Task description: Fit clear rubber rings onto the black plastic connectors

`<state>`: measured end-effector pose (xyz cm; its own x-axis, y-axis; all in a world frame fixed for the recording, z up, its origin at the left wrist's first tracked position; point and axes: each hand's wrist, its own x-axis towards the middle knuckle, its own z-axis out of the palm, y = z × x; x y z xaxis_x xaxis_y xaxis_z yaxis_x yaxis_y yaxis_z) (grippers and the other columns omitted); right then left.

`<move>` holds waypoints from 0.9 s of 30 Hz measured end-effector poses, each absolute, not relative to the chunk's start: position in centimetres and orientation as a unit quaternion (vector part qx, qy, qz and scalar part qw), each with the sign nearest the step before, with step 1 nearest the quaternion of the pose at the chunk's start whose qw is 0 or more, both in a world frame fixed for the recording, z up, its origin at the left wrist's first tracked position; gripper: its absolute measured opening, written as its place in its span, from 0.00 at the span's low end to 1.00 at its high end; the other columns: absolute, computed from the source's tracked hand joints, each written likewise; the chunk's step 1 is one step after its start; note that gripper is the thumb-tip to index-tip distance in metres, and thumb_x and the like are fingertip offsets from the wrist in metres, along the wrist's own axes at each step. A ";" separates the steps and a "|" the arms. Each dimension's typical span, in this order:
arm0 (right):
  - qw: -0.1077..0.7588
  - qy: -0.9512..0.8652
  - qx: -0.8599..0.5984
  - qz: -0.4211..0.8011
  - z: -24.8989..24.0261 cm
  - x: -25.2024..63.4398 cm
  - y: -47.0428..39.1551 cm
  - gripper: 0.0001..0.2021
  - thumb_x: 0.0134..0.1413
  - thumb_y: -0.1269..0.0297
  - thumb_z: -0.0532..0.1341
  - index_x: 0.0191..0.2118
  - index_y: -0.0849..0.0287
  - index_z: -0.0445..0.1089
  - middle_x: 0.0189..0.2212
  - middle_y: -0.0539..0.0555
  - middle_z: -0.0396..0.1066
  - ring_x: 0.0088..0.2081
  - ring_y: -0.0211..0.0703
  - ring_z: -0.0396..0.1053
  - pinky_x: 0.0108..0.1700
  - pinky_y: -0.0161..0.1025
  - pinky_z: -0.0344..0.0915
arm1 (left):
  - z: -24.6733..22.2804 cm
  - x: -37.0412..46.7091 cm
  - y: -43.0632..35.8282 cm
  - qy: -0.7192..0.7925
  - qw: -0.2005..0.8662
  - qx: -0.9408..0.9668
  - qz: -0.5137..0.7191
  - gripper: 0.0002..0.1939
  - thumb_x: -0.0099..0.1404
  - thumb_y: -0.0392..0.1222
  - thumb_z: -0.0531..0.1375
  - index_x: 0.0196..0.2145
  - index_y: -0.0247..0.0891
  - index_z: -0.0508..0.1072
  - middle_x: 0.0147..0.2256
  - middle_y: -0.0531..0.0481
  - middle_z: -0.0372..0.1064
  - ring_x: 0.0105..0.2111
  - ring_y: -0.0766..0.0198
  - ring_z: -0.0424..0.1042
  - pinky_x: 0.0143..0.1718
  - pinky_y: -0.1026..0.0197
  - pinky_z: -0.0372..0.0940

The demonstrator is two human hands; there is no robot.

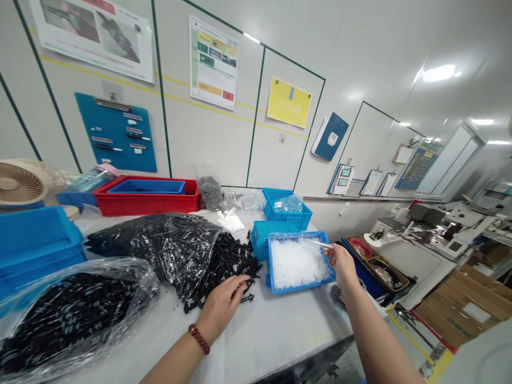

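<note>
My right hand (341, 262) is closed on slim metal tweezers (318, 242), whose tip reaches over a blue bin (298, 288) of small white translucent pieces (298, 264). To the left, my left hand (224, 300) is at the near edge of a heap of small black parts (230, 261). Its fingers are curled together over the parts, and whatever lies between the fingertips is too small to make out. The heap spills from a large clear plastic bag (160, 248) full of the same black parts. One loose black part (248, 297) lies by the left fingertips.
Another bag of black parts with pale bands (72, 314) lies at the near left, beside stacked blue bins (36, 240). Behind are a red tray (148, 205), a blue bin with plastic wrap (286, 213) and a fan (24, 181). The table's right edge lies beyond the bin.
</note>
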<state>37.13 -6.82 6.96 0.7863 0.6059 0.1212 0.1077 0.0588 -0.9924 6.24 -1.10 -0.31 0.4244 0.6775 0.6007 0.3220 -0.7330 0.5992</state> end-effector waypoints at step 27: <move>0.667 -0.256 -0.658 0.238 6.6 37.7 -8.1 0.09 0.38 0.57 0.59 0.25 0.56 0.65 0.24 0.53 0.74 0.29 0.45 0.71 0.24 0.34 0.61 | -0.2 6.0 -1.1 0.320 0.199 0.832 0.407 0.14 0.64 0.42 0.48 0.39 0.39 0.72 0.36 0.48 0.73 0.34 0.62 0.73 0.38 0.62 0.70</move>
